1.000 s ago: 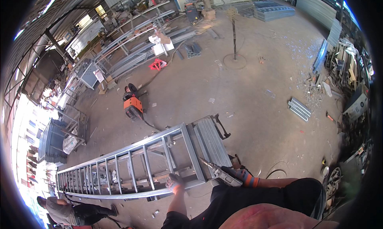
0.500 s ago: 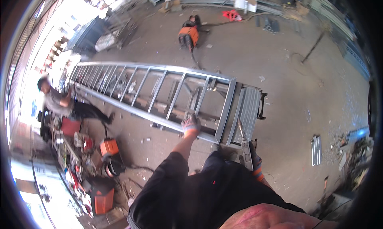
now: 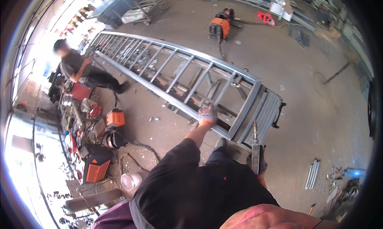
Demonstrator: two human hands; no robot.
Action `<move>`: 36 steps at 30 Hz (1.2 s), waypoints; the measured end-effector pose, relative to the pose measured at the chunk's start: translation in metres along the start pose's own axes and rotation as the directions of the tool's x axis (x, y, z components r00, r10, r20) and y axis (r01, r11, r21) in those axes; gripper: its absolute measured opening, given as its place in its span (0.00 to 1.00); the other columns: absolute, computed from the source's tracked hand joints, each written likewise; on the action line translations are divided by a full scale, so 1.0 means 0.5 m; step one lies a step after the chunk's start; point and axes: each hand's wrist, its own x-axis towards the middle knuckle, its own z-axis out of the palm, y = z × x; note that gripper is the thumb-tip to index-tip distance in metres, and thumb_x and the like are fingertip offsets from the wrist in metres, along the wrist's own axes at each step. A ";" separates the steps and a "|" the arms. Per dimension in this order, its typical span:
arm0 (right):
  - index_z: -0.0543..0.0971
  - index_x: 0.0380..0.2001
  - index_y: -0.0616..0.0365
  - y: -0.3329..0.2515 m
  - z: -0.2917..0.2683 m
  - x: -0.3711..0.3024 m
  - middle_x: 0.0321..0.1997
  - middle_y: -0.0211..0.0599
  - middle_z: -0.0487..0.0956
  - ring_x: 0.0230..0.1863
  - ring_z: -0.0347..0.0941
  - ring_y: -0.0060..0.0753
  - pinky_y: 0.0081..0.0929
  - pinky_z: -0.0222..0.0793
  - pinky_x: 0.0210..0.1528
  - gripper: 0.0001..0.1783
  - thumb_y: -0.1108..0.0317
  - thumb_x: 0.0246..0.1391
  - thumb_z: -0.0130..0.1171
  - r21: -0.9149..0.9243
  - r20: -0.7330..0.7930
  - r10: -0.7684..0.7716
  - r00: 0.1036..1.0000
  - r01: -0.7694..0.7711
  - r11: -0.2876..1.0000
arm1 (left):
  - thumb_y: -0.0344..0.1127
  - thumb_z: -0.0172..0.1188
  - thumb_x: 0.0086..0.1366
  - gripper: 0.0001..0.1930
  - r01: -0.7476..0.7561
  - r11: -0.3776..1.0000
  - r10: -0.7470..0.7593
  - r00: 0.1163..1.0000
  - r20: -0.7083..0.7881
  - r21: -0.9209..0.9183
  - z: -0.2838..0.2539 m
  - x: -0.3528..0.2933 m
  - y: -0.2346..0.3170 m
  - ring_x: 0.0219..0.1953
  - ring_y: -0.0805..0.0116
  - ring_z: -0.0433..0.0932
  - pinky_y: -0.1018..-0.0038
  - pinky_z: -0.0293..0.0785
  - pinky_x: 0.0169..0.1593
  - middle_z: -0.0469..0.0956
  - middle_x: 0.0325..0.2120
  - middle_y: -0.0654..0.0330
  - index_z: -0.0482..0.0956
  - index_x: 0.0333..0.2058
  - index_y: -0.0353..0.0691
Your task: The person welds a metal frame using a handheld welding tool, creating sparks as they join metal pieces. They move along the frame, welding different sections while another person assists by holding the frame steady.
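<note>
A long ladder-shaped frame of silvery metal bars [image 3: 246, 109] lies raised on supports, stretching from in front of me to the far left. My gloved left hand [image 3: 207, 115] is closed over its near side rail, close to the nearer end. In my gloved right hand [image 3: 262, 166] is a grey hand-held power tool [image 3: 255, 154] with a long, narrow tip. The tip points away from me, over a stack of grey metal strips [image 3: 266, 113] beside the frame's end. The tool's body partly hides my right fingers.
Another person [image 3: 76, 65] stands beside the frame's far left part. Orange-and-black machines [image 3: 97, 169] and cables lie on the left floor near a white bucket [image 3: 131, 181]. Beyond the frame stands an orange machine [image 3: 219, 27] with a cable. Metal strips [image 3: 313, 174] lie at the right.
My view has turned left, so the frame sits further right and lower in it. My left hand stays on the rail; the tool in my right hand now points more straight ahead.
</note>
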 end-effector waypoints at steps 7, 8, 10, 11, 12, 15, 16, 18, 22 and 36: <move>0.66 0.75 0.53 0.015 -0.008 -0.005 0.40 0.43 0.87 0.36 0.86 0.46 0.42 0.81 0.36 0.46 0.59 0.56 0.75 -0.122 -0.057 -0.140 0.988 0.132 0.984 | 0.55 0.59 0.69 0.27 0.001 0.999 0.000 1.000 -0.016 0.032 -0.008 -0.003 0.000 0.60 0.45 0.80 0.50 0.67 0.67 0.84 0.52 0.47 0.75 0.58 0.43; 0.65 0.75 0.53 0.017 -0.009 -0.003 0.40 0.43 0.87 0.36 0.86 0.46 0.42 0.81 0.36 0.46 0.59 0.56 0.75 -0.123 -0.052 -0.144 0.988 0.137 0.983 | 0.55 0.59 0.70 0.26 -0.006 1.000 0.006 1.000 -0.017 0.026 -0.010 -0.003 0.001 0.60 0.45 0.80 0.50 0.67 0.67 0.84 0.52 0.47 0.75 0.58 0.43; 0.65 0.75 0.52 0.022 -0.010 0.000 0.41 0.44 0.87 0.36 0.86 0.47 0.42 0.81 0.36 0.47 0.59 0.56 0.75 -0.127 -0.047 -0.152 0.987 0.145 0.981 | 0.55 0.59 0.70 0.26 0.001 1.000 -0.001 1.000 -0.005 0.014 -0.014 -0.002 0.002 0.60 0.46 0.80 0.50 0.66 0.67 0.84 0.52 0.47 0.75 0.58 0.43; 0.65 0.75 0.52 0.024 -0.011 0.001 0.41 0.44 0.87 0.36 0.86 0.48 0.42 0.81 0.36 0.47 0.59 0.56 0.75 -0.133 -0.042 -0.160 0.986 0.153 0.979 | 0.55 0.58 0.70 0.26 -0.001 1.000 0.001 1.000 -0.018 0.012 -0.015 -0.003 0.002 0.60 0.46 0.80 0.50 0.66 0.68 0.84 0.52 0.47 0.75 0.58 0.43; 0.65 0.75 0.52 0.026 -0.011 0.003 0.41 0.45 0.87 0.36 0.86 0.48 0.43 0.81 0.36 0.47 0.58 0.56 0.75 -0.135 -0.037 -0.162 0.986 0.155 0.979 | 0.55 0.58 0.71 0.26 0.008 1.000 -0.008 1.000 0.002 0.009 -0.015 -0.003 0.003 0.61 0.47 0.79 0.50 0.65 0.69 0.84 0.52 0.47 0.75 0.58 0.43; 0.64 0.75 0.52 0.028 -0.011 0.005 0.41 0.46 0.87 0.36 0.87 0.50 0.43 0.81 0.36 0.48 0.58 0.56 0.75 -0.128 -0.021 -0.161 0.987 0.157 0.979 | 0.55 0.56 0.72 0.27 0.006 1.000 -0.007 1.000 0.022 0.013 -0.013 -0.005 0.002 0.63 0.47 0.78 0.50 0.61 0.72 0.84 0.53 0.47 0.75 0.60 0.43; 0.64 0.76 0.52 0.026 -0.013 0.005 0.41 0.46 0.87 0.36 0.87 0.50 0.43 0.81 0.36 0.48 0.58 0.56 0.75 -0.141 -0.028 -0.169 0.985 0.164 0.976 | 0.56 0.56 0.73 0.27 -0.005 1.000 0.005 1.000 -0.018 0.016 -0.011 -0.006 0.002 0.63 0.47 0.78 0.50 0.60 0.73 0.84 0.53 0.47 0.75 0.61 0.43; 0.64 0.76 0.52 0.020 -0.014 0.007 0.41 0.46 0.87 0.36 0.87 0.50 0.43 0.81 0.36 0.48 0.58 0.56 0.75 -0.142 -0.034 -0.170 0.985 0.164 0.976 | 0.55 0.55 0.73 0.28 -0.027 0.999 0.029 0.997 -0.071 0.035 -0.007 -0.008 0.001 0.63 0.47 0.78 0.50 0.59 0.74 0.84 0.52 0.46 0.75 0.63 0.42; 0.64 0.76 0.52 0.000 -0.015 0.011 0.41 0.46 0.87 0.36 0.87 0.49 0.43 0.81 0.36 0.48 0.58 0.56 0.75 -0.156 -0.045 -0.162 0.986 0.153 0.976 | 0.54 0.53 0.74 0.29 -0.026 0.999 0.027 0.999 -0.032 0.041 -0.007 -0.006 -0.001 0.63 0.47 0.78 0.50 0.59 0.75 0.85 0.52 0.45 0.75 0.65 0.42; 0.64 0.76 0.52 -0.021 -0.021 0.001 0.39 0.45 0.87 0.35 0.86 0.48 0.43 0.80 0.35 0.48 0.60 0.56 0.75 -0.153 -0.039 -0.148 0.988 0.141 0.978 | 0.57 0.54 0.73 0.27 -0.014 1.000 0.014 1.000 -0.009 0.003 -0.016 -0.003 0.003 0.63 0.46 0.78 0.50 0.60 0.74 0.83 0.54 0.46 0.76 0.58 0.42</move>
